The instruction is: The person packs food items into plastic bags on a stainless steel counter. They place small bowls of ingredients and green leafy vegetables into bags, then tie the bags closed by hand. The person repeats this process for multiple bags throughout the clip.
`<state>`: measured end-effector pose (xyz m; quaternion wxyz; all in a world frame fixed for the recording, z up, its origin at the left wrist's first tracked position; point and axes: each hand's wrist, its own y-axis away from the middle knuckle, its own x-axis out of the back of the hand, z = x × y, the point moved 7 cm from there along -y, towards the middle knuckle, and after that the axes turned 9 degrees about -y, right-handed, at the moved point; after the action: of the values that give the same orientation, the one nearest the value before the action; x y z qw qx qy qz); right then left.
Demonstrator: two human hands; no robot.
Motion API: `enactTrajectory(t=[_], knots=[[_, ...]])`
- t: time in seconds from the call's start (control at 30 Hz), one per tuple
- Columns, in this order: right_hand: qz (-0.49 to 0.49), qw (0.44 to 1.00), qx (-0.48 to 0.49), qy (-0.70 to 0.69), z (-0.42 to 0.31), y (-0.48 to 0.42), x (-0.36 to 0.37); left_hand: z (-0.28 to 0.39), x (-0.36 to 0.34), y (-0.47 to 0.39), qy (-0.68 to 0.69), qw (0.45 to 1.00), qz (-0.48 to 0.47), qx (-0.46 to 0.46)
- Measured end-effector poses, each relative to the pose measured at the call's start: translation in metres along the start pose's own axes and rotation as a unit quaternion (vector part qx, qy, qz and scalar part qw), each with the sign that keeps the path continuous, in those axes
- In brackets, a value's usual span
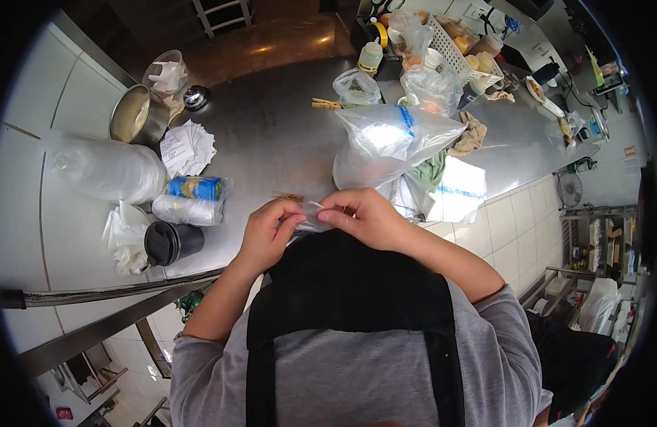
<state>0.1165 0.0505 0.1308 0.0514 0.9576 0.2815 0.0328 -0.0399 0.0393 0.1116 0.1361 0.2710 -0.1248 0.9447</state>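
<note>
My left hand (270, 230) and my right hand (368, 218) are close together at the near edge of the steel counter. Thumbs and fingertips of both hands pinch a small piece of clear plastic, apparently a bag (313, 220), whose lower part my apron hides. Just beyond my left fingers lies a wooden clothespin (287, 196). A large, puffed clear plastic bag with blue print (376, 144) rests beyond my right hand. Beside it are flat plastic bags (459, 189) and a green cloth (431, 172). Another wooden clothespin (326, 103) lies farther back.
On the left stand a black lidded tumbler (173, 243), a plastic bag roll (107, 168), paper slips (185, 148), a steel pot (139, 115) and a call bell (196, 97). A squeeze bottle (370, 56) and a white basket (450, 47) stand behind. A co-worker's dark clothing shows lower right.
</note>
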Motion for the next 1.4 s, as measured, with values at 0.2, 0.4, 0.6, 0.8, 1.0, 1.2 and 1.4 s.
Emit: enactTrajectory(t=[0.2,0.4,0.6,0.8,1.0,1.2,1.4], knots=[[0.013,0.998,-0.039,-0.053,0.013,0.000,0.008,0.035,-0.003,-0.009,-0.082,0.990,0.047,-0.107],[0.084,0.968,0.167,0.169,-0.016,0.009,0.017,0.022,-0.009,0.001,-0.056,0.981,0.147,-0.117],[0.132,0.904,0.298,0.278,-0.039,0.025,0.012,0.041,-0.012,-0.001,-0.054,0.959,0.147,-0.238],[0.123,0.838,0.362,0.390,-0.069,0.046,0.025,0.093,-0.009,-0.019,0.089,0.945,0.087,-0.302],[0.172,0.882,0.407,0.163,-0.118,0.062,0.054,0.116,-0.002,-0.027,0.151,0.937,-0.038,-0.311],[-0.030,0.892,0.190,-0.409,-0.098,0.062,0.082,0.126,0.028,-0.050,0.346,0.879,-0.057,-0.323],[0.082,0.881,0.150,-0.442,-0.103,0.032,0.105,0.127,0.028,-0.088,0.472,0.877,0.019,-0.090]])
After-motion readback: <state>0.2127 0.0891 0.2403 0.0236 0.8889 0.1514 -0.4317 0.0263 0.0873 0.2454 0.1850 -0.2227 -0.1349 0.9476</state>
